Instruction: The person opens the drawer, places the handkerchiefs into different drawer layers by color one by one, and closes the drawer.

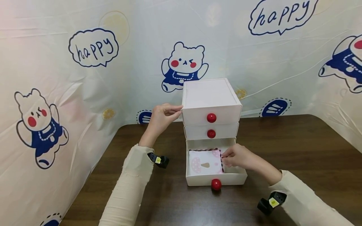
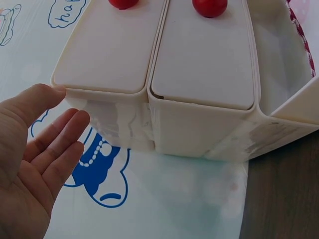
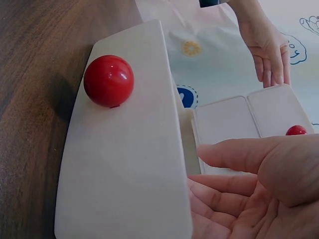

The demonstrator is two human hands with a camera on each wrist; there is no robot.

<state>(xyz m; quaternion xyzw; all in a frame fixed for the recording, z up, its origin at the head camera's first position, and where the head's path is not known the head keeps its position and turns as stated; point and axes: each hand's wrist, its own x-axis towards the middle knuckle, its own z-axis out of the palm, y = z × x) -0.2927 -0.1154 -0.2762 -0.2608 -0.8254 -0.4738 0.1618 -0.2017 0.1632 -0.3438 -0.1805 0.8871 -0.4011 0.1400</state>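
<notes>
A white drawer unit (image 1: 211,94) with red round knobs stands on the table, its bottom drawer (image 1: 198,180) pulled out. In that drawer lies a flat square item (image 1: 205,164), white with pink patches and a dark red twisted edging. My right hand (image 1: 240,157) reaches into the drawer, fingertips right at the item's right edge. In the right wrist view its thumb and fingers stand apart, and the drawer front hides the fingertips. My left hand (image 1: 164,117) touches the unit's upper left front edge with its thumb, fingers (image 2: 60,142) extended along the side.
The upper drawer (image 1: 195,116) and middle drawer (image 1: 195,132) are pushed in. Under the unit is a dark brown wooden table (image 1: 297,150). A patterned cloth backdrop (image 1: 135,56) hangs behind and at the sides. Black wrist cameras (image 1: 161,160) sit on both wrists.
</notes>
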